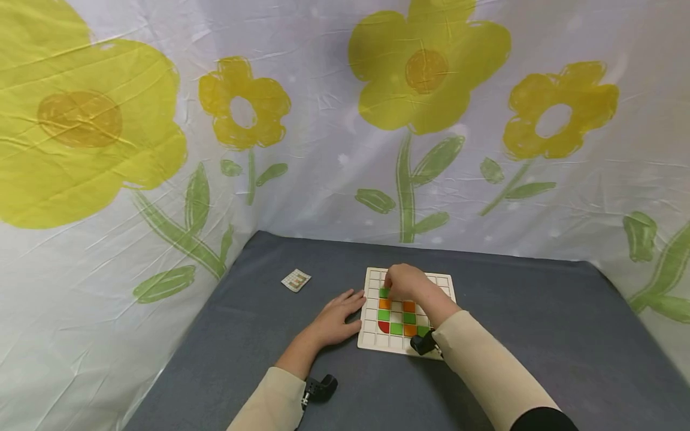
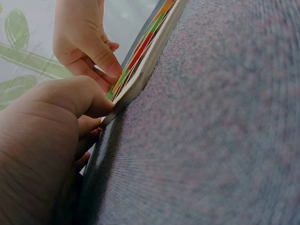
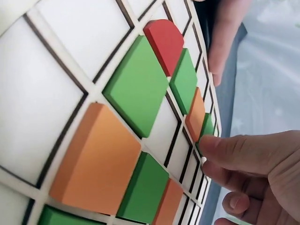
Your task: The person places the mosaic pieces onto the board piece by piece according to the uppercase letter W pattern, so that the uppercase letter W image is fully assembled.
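A pale square grid board lies on the cloth, with several green and orange square tiles and one red tile with a rounded corner set in its cells. My right hand reaches over the board to its far left part. There its thumb and forefinger pinch a green tile at the end of a row, the other fingers curled below. My left hand lies flat on the cloth with straight fingers. Its thumb and fingertips touch the board's left edge, and the thumb shows there in the left wrist view.
A small card with a printed grid lies on the dark grey cloth, left of the board. Behind the table hangs a white curtain with yellow flowers. A black wrist camera overlaps the board's near edge.
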{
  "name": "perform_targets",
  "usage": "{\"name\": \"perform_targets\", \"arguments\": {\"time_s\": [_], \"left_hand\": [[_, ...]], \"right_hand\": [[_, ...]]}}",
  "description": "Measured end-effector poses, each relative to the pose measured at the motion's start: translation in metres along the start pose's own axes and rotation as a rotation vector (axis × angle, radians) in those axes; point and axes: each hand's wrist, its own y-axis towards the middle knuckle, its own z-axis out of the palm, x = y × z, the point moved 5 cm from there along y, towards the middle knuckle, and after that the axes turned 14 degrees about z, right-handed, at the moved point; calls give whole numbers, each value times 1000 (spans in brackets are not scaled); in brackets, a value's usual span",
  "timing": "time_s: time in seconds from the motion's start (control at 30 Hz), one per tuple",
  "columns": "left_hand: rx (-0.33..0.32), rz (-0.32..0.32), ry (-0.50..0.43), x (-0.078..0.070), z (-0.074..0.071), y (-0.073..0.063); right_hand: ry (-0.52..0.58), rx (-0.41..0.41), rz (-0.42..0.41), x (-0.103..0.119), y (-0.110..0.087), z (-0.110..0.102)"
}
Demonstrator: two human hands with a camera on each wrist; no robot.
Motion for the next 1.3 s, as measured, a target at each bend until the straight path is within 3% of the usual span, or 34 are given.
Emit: {"name": "perform_targets", "arguments": {"time_s": [0.43,0.63,0.77,0.93,1.13,1.3], "left_hand": [[15,28,-15,-3,8,5],[0,66,-61,-6,-1,16],[-58,59,20,-7,-27,37],[-130,-10,204,-9,-80,83],[-73,-122,482,3,-126,136],[-68,-290,561,12,-151,144]], "right_hand": [[11,-66,31,-14,-6,3],[-39,-115,59,-39,-16,-14],[-83,-157,116,-64,-19,-40],[-114,-272,222,-95,-17,-83],[-129,-422,344,-115,-16,-123],[-140,-420,391,-110,-16,-126]]}}
